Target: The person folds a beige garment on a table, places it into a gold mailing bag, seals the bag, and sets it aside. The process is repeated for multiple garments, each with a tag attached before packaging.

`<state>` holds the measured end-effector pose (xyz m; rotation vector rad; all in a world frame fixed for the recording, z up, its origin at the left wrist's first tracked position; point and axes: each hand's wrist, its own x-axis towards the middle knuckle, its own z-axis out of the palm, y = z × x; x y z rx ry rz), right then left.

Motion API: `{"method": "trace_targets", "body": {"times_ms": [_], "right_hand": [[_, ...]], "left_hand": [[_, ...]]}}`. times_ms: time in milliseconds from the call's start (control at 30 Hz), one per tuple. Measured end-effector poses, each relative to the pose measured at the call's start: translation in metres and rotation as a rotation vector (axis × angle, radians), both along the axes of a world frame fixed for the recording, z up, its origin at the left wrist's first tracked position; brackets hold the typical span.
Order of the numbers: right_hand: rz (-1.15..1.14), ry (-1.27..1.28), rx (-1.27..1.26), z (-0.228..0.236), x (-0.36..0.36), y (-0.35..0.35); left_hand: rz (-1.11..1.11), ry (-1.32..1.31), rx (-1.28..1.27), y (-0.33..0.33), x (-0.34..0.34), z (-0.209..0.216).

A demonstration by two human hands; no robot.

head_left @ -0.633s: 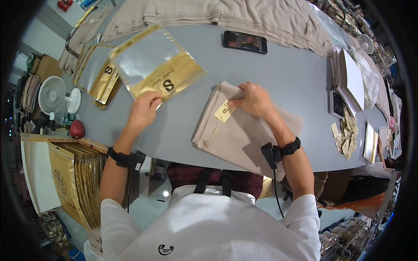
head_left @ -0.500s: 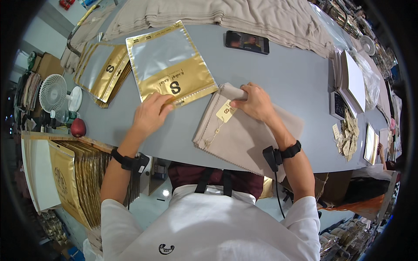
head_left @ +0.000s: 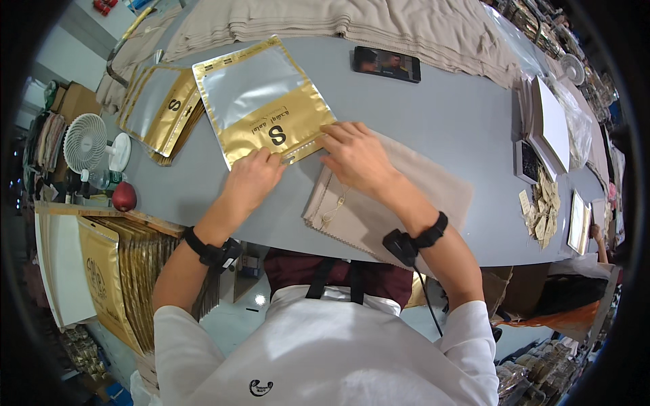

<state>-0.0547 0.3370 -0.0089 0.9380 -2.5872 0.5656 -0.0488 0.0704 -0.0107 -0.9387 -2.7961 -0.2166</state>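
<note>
A gold and silvery-clear zip bag (head_left: 264,95) lies on the grey table, its near edge towards me. My left hand (head_left: 256,177) pinches that edge at the lower left. At the right corner of the same edge, my right hand (head_left: 355,157) has its fingers curled onto the bag. Beneath my right hand and forearm rests a folded beige cloth (head_left: 426,186) with a zigzag-trimmed border. A small string loop from its tag (head_left: 333,210) shows on the cloth, while the tag itself is mostly hidden by my hand.
A stack of similar gold bags (head_left: 162,111) sits at the left. Beige fabric (head_left: 325,20) is layered along the far side, with a phone (head_left: 386,64) before it. White papers (head_left: 550,125) and a heap of tags (head_left: 542,210) lie right. A fan (head_left: 86,142) and red apple-like object (head_left: 124,197) stand left.
My right hand has left the folded cloth's top edge and moved left onto the bag's corner. My left hand has shifted slightly right and down along the bag's near edge.
</note>
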Motion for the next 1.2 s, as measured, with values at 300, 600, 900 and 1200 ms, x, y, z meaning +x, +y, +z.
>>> {"method": "trace_targets", "body": {"times_ms": [300, 600, 900, 1200], "right_hand": [[0.103, 0.127, 0.493, -0.009, -0.041, -0.032], [-0.446, -0.530, 0.080, 0.024, -0.019, 0.053], [-0.284, -0.755, -0.169, 0.014, -0.011, 0.051], [-0.251, -0.289, -0.202, -0.005, 0.008, -0.011]], "left_hand": [[0.021, -0.088, 0.076, -0.005, -0.007, 0.004], [0.253, -0.158, 0.263, 0.000, -0.013, 0.002], [0.308, -0.439, 0.423, 0.029, -0.018, 0.000], [0.346, -0.183, 0.849, 0.043, 0.015, -0.010]]}}
